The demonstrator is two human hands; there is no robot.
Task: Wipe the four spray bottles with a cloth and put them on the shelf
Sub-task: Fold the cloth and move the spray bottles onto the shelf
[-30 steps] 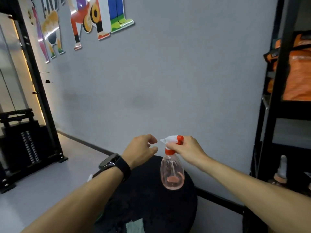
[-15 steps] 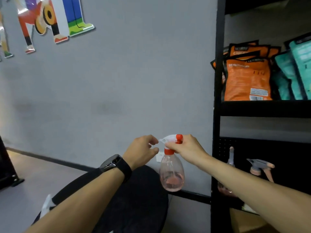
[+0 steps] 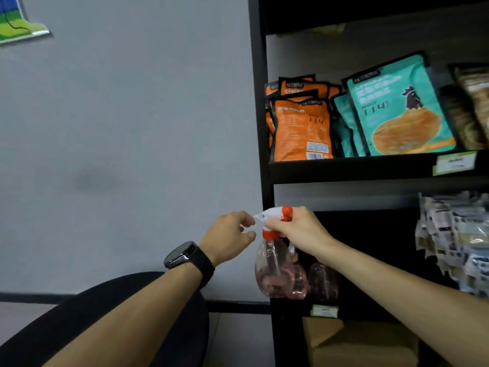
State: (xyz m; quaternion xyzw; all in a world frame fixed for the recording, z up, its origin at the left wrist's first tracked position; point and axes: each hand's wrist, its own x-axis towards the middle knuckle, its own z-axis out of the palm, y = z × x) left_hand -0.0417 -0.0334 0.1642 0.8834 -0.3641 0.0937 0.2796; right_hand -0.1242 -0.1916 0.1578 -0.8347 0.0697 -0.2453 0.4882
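The right hand (image 3: 296, 229) grips the white and orange trigger head of a clear bottle (image 3: 272, 271), which hangs upright in the air at the front left corner of the shelf (image 3: 370, 169), level with its lower bay. A little pinkish liquid sits in the bottom of the bottle. The left hand (image 3: 227, 238) is just beside the nozzle with its fingers loosely curled and holding nothing; whether a fingertip touches the nozzle cannot be told. A black watch (image 3: 185, 254) is on that wrist. In the dark lower bay, behind the held bottle, stand more clear bottles (image 3: 321, 282) with the same pinkish tint at the base; their number is hard to tell. The tier above holds orange pouches (image 3: 301, 128) and teal pouches (image 3: 397, 107) standing upright, and pale packets (image 3: 455, 234) hang at the right. A brown box (image 3: 357, 343) sits in the bottom bay. The round black desk (image 3: 79, 324) shows at lower left under the left forearm. Compared with half a second ago, the view has swung right: the shelf fills more of the frame, the wall art (image 3: 18, 25) has slid to the corner, and the bottle is now in front of the shelf rather than over the desk edge, with the grip unchanged.
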